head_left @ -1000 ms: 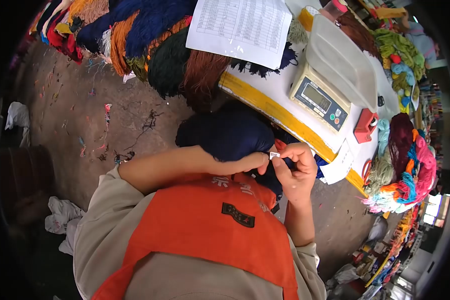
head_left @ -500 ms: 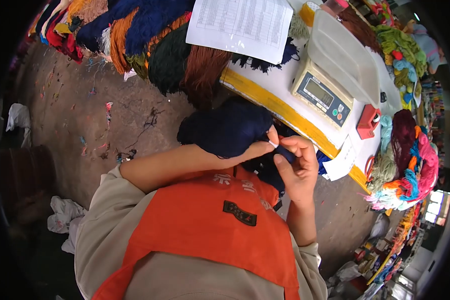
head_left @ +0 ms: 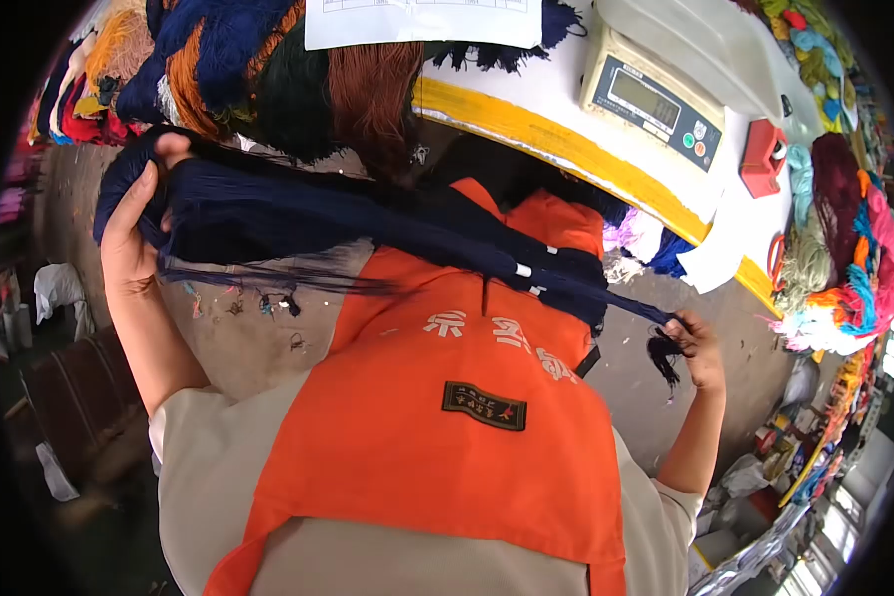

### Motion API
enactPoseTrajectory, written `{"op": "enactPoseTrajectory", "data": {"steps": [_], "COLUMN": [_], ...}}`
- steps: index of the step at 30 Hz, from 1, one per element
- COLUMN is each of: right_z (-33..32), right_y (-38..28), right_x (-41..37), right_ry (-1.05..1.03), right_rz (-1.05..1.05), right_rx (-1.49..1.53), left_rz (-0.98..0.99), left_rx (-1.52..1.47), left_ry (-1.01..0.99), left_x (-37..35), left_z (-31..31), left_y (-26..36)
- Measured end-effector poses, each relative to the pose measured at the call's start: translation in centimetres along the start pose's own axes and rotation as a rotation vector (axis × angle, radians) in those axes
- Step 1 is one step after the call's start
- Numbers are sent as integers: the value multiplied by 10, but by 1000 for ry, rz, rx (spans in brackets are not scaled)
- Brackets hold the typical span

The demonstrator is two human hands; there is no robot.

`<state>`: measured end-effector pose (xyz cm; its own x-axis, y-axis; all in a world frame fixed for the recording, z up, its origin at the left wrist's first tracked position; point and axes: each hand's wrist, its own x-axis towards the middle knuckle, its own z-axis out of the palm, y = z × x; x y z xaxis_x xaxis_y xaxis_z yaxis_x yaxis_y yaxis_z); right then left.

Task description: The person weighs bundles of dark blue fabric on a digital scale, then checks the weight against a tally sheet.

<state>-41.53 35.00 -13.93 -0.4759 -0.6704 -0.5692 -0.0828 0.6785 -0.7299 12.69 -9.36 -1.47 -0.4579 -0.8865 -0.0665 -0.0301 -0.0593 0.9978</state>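
A hank of dark navy yarn (head_left: 298, 209) is stretched across my front, over the orange apron (head_left: 437, 397). My left hand (head_left: 134, 223) grips its thick, looped end at the far left, the thumb showing on the near side. Some loose strands sag below the main bundle. Toward the right the hank narrows to a thin twisted length, and my right hand (head_left: 700, 348) is closed on that end. A short dark tuft (head_left: 664, 360) hangs below those fingers. Small white bands (head_left: 522, 270) show on the yarn near the middle.
The table's yellow edge (head_left: 556, 144) runs just beyond the yarn. On it are a digital scale (head_left: 646, 104) with a clear tray, a red tape dispenser (head_left: 763, 159) and a printed sheet (head_left: 417, 25). Coloured hanks (head_left: 844, 238) hang right; others (head_left: 209, 70) hang at the back left.
My hands were close together at the bunched navy yarn. They have moved wide apart, left hand to the left and right hand to the right, and the yarn is drawn out between them.
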Motion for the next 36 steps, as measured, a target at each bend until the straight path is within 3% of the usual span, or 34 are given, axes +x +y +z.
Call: {"op": "enactPoseTrajectory", "data": {"steps": [1, 2, 3, 5, 6, 10, 12, 13, 15, 18, 20, 22, 26, 30, 32, 34, 35, 36], "right_z": [1, 10, 22, 50, 64, 139, 171, 183, 205, 216, 216, 208, 206, 204, 204, 199, 198, 197], "right_y": [8, 1, -9, -41, -77, -206, -258, -278, -305, -310, -311, -309, -308, -304, -302, -301, -299, -298], "right_x": [-1, -2, -2, 5, 9, 2, -7, -12, -12, -2, 0, 2, -5, -6, -3, 1, -2, -4], "right_ry": [-17, 2, 4, 184, 111, -3, -20, -30, -188, -336, -391, -256, -52, 88, 137, 83, -148, -371], "right_rz": [-22, -111, -113, -642, -630, -952, -1137, -1111, -1020, -971, -946, -1056, -1081, -1142, -1112, -1131, -912, -675], "right_rx": [-214, -611, -606, -1105, -970, -283, -119, -30, 321, 403, 413, 290, 196, 57, 207, 213, 409, 593], "left_rz": [32, 98, 138, 202, 261, 397, 417, 431, 685, 771, 669, 639, 555, 755, 769, 697, 674, 617], "left_rx": [149, 281, 317, 331, 371, -437, -106, 58, 225, 313, 163, 57, 205, 214, 187, 136, 119, 81], "left_ry": [157, 163, 209, 220, 151, -355, -347, -345, -481, -669, -647, -643, -474, -394, -320, -284, -271, -424], "left_x": [1, 3, 5, 4, 0, 5, 16, 22, 28, 24, 17, 10, 16, 21, 15, 15, 17, 22], "left_z": [5, -5, -4, 19, 41, 122, 149, 163, 172, 173, 172, 169, 180, 193, 199, 200, 198, 191], "left_y": [1, -6, -16, -17, -8, 9, 17, 20, 20, 36, 33, 40, 26, 18, 19, 20, 21, 22]}}
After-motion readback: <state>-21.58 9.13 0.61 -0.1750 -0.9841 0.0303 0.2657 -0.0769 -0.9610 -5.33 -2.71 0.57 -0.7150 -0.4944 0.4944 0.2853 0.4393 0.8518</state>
